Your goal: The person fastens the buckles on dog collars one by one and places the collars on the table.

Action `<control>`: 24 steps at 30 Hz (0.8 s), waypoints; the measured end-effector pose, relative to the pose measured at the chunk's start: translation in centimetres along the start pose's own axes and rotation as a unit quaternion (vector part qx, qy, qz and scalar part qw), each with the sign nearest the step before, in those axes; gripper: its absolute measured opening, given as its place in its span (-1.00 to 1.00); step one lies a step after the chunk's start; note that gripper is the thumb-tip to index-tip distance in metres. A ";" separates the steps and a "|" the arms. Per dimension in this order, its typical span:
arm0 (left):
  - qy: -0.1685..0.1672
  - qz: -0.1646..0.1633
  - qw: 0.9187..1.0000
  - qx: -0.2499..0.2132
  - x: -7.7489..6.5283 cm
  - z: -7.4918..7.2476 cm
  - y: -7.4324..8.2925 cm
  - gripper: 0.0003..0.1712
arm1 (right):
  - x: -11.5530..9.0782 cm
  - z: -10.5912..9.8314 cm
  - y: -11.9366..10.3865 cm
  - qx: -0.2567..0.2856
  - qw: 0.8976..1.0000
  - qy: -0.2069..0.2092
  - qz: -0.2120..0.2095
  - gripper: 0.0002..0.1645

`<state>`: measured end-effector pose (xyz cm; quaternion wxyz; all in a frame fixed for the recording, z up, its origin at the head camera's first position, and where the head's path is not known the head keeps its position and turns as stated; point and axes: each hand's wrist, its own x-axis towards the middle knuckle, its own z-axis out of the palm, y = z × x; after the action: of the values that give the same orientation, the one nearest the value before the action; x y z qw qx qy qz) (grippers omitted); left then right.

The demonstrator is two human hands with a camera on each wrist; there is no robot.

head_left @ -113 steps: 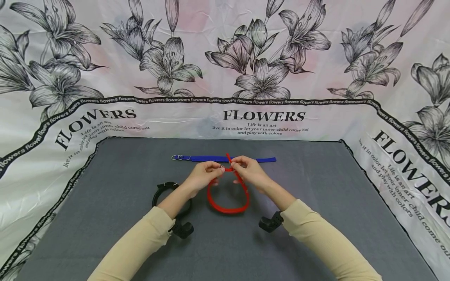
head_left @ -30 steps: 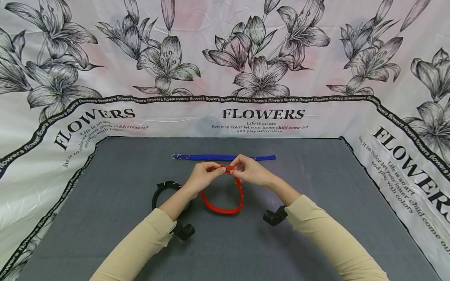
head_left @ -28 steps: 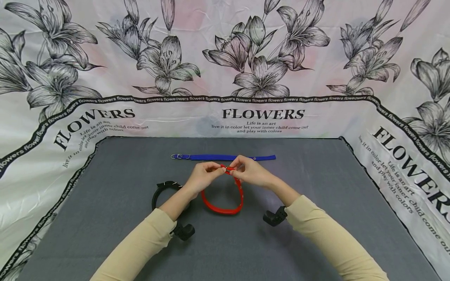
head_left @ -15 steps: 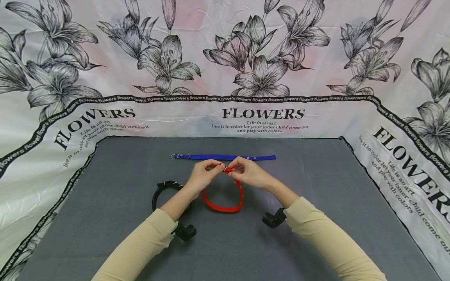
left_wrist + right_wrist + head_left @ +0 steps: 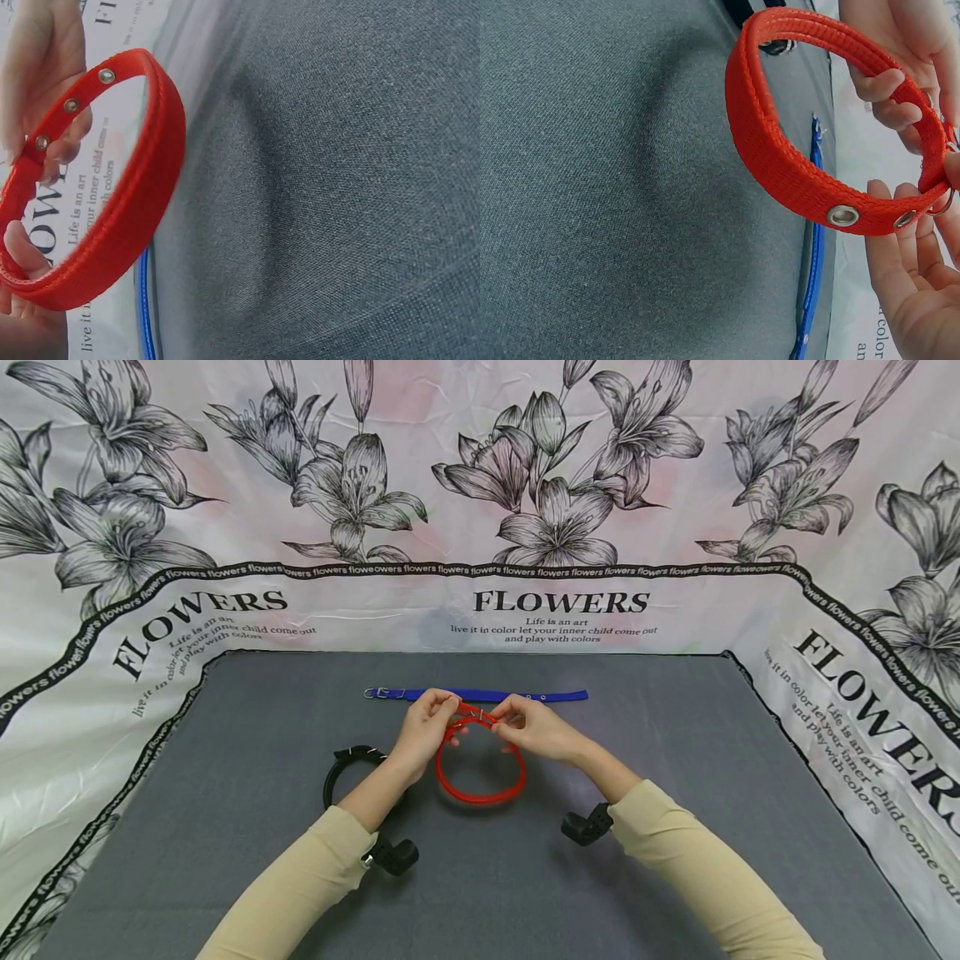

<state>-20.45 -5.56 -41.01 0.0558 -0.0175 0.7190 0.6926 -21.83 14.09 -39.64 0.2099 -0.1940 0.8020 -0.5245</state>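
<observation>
Collar work, seen from above; red woven loop-shaped collar with metal eyelets [image 5: 480, 799] held clear of grey table cloth [image 5: 660, 718], its shadow apart below; loop taken as dial centre. Left hand [image 5: 423, 735] at eleven, thumb and finger pinching the strap; right hand [image 5: 532, 727] at one, pinching beside the metal buckle [image 5: 480, 715], other fingers loosely spread; whether those touch the band, cannot tell. Opposed pinches probably steady the buckle and strap end while the band hangs round; flat blue strap with metal buckle [image 5: 491, 696] at twelve and round black strap [image 5: 331, 778] at nine look set aside, within reach. White flower-printed cloth [image 5: 412, 618] reads "FLOWERS", "Life is an art"; black border repeats "flowers"; no brand legible on the straps.
</observation>
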 end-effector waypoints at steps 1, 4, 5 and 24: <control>0.000 -0.003 1.000 -0.005 0.0 0.0 0.0 -0.76 | 0.0 0.0 0.0 0.001 1.000 0.000 0.001 -0.76; -0.002 -0.010 1.000 -0.006 0.0 -0.1 0.1 -0.73 | 0.0 0.0 0.0 0.004 1.000 0.002 0.002 -0.75; -0.003 -0.013 1.000 -0.006 0.0 -0.2 0.1 -0.72 | 0.0 0.1 0.0 0.005 1.000 0.003 0.002 -0.74; -0.005 0.000 1.000 -0.008 0.2 -0.1 0.2 -0.73 | 0.0 0.2 -0.2 0.007 1.000 0.016 0.001 -0.76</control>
<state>-20.67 -5.65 -40.87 0.0596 -0.0143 0.7133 0.6982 -21.70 13.94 -39.53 0.1987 -0.1828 0.8018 -0.5331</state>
